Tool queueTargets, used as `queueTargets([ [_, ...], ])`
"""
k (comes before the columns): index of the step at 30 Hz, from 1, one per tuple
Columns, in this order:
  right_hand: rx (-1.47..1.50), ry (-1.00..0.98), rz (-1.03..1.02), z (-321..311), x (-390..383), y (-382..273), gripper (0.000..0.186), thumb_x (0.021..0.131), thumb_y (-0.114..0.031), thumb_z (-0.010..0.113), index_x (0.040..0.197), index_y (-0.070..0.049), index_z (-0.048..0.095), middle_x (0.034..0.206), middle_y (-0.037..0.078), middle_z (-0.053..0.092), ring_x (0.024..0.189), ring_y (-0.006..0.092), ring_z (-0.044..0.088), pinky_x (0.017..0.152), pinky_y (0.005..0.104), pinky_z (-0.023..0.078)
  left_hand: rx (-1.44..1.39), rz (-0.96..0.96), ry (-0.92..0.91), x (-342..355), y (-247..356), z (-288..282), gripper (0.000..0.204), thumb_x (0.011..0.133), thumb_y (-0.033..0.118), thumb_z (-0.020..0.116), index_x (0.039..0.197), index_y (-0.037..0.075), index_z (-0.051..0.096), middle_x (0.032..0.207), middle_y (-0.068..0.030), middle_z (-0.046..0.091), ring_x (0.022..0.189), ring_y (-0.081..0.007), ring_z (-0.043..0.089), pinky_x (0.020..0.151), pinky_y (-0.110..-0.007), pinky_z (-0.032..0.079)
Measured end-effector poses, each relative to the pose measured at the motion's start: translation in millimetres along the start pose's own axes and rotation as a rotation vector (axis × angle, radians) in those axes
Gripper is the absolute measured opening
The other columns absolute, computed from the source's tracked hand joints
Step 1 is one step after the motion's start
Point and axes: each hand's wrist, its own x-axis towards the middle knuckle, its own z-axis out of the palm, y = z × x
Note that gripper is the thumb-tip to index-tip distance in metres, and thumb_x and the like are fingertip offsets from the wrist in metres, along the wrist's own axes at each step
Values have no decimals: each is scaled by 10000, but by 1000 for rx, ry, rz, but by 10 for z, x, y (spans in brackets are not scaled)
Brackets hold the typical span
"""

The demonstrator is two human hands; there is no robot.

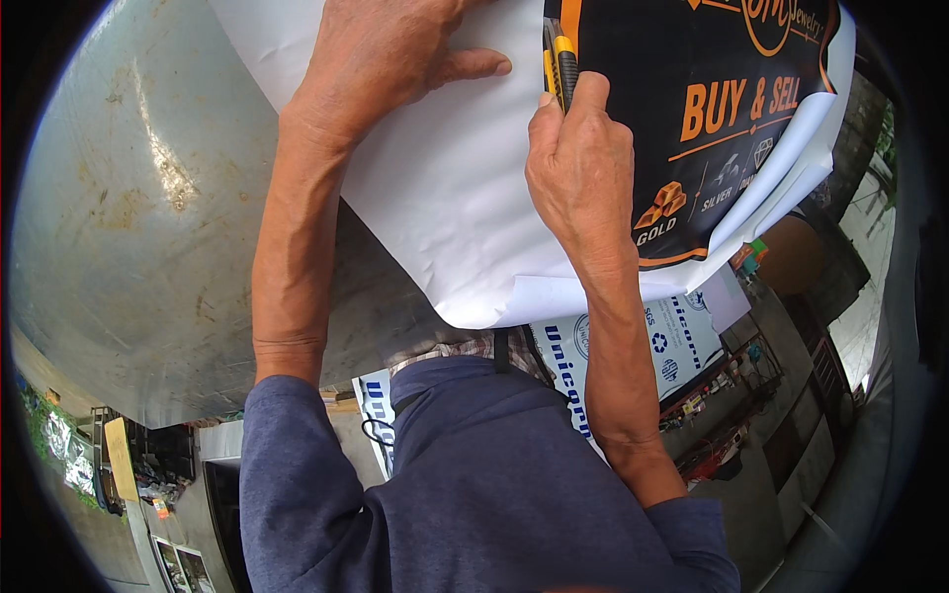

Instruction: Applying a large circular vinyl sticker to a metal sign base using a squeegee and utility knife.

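A large white sheet (425, 208) with a black and orange printed panel (657, 49) lies in front of me. My right hand (583, 163) grips a black and yellow utility knife (567, 77), which points away from me along the panel's left orange border. Whether the blade touches the sheet, I cannot tell. On the white margin to the left rests my left hand (381, 64), its thumb stretched toward the knife; its other fingers are mostly cut off by the upper edge. The sheet's right and near edges curl up.
A worn, shiny metal surface (119, 277) extends under the sheet and to the left. Below the sheet are white boards with blue print (682, 341). Cluttered shelves (727, 410) stand at the lower right, and a yellow panel (122, 460) at the lower left.
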Motion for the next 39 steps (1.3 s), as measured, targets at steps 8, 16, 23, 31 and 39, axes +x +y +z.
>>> queueTargets([
  [8, -15, -2, -4, 18, -32, 30, 199, 1039, -169, 524, 1023, 1, 421, 662, 246, 658, 623, 409, 720, 577, 487, 583, -11, -34, -59, 20, 32, -51, 825, 658, 509, 889, 1409, 281, 634, 1647, -12, 386, 1585, -350, 121, 1299, -582, 44],
  [16, -10, -17, 1, 14, -41, 42, 185, 1037, -156, 525, 1021, -5, 421, 650, 243, 652, 609, 400, 719, 565, 477, 584, -19, 6, -11, -5, -22, 18, 826, 665, 508, 887, 1415, 281, 628, 1648, -13, 384, 1584, -356, 121, 1296, -587, 48],
  [23, 1, -27, 0, -16, -50, 69, 198, 1037, -169, 520, 1030, 10, 436, 660, 268, 656, 621, 411, 723, 577, 480, 592, -4, -65, -116, 39, 104, -127, 838, 660, 522, 889, 1419, 283, 625, 1645, -18, 388, 1583, -357, 126, 1298, -580, 57],
  [31, -29, -49, -29, -90, 29, 122, 262, 1024, -177, 526, 1046, 84, 518, 744, 320, 681, 699, 454, 736, 635, 502, 610, -32, -81, -21, -42, 207, -105, 684, 765, 420, 855, 1396, 255, 649, 1621, -35, 430, 1571, -370, 178, 1295, -566, 107],
  [39, -90, 47, -159, -72, -22, 212, 334, 1005, -180, 528, 1099, 138, 569, 856, 371, 691, 803, 462, 747, 678, 490, 625, 0, -86, 58, -461, 494, 192, 459, 949, 376, 686, 1355, 162, 673, 1560, -34, 513, 1533, -293, 320, 1280, -528, 190],
])
